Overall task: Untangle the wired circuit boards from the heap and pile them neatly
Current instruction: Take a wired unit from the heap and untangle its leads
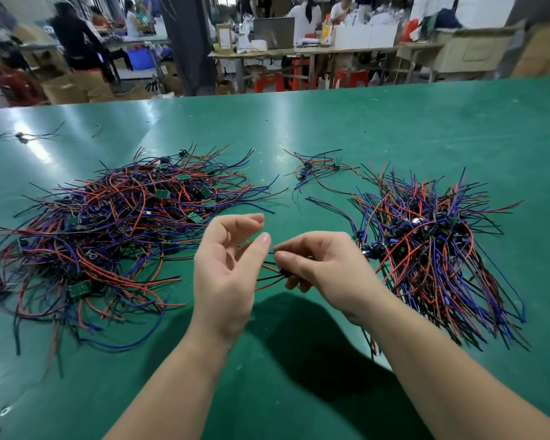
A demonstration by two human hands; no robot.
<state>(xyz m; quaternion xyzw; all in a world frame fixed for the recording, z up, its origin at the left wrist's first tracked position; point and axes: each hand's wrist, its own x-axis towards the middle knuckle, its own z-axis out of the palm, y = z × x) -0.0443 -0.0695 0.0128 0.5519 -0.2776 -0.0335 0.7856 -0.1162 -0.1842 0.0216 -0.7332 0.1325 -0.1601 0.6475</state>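
**Green bench, one wired board held between heap and pile**

Green matting covers the wide work table (pixel 299 128), and both bare hands hover over its near middle. The right hand (pixel 324 268) pinches a small dark circuit board with thin red, black and blue wires (pixel 283 274). Its thumb and forefinger close on the blue lead just above the board, and the other fingers curl round beneath. The leads run from that pinch towards the left hand (pixel 226 268) and pass out of sight behind it. The left hand is turned palm-up with its fingers loosely curled and spread. Its thumb tip is just beside the blue lead, and no grip on the wires can be seen.

On the left of the table lies the tangled heap of red, blue and black wires with small green boards (pixel 108 223), its strands crossing every way. On the right sits the sorted pile of wired boards (pixel 432 242), with the boards bunched in the middle and the leads fanning outwards both towards and away from the person. Between the two, further back, lies a small loose cluster of a few wired boards (pixel 318 168), apart from both. A lone stray piece with dark leads (pixel 23 136) rests well off at the far left.

Beyond the table edge are blurred workbenches, red plastic stools (pixel 269 82) and seated people
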